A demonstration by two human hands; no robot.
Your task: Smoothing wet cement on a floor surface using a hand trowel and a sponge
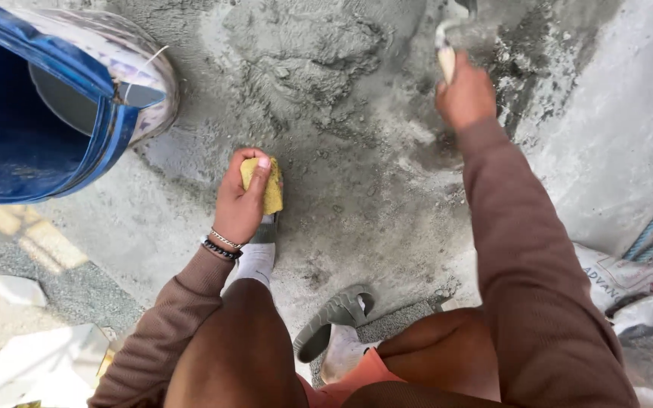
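Right hand [464, 97] grips a trowel [447, 47] (blade cut off) — left hand [240, 198] clasps sponge [264, 184].

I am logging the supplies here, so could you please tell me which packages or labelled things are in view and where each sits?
Printed sack: lower right, behind the right sleeve; crumpled, white with dark and red lettering.
Barrel: upper left, on its side; blue, with a pale patterned outside.

One sponge [264, 183], one barrel [54, 98] (blue)

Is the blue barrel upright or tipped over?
Tipped: the blue barrel lies on its side, its open mouth facing the camera.
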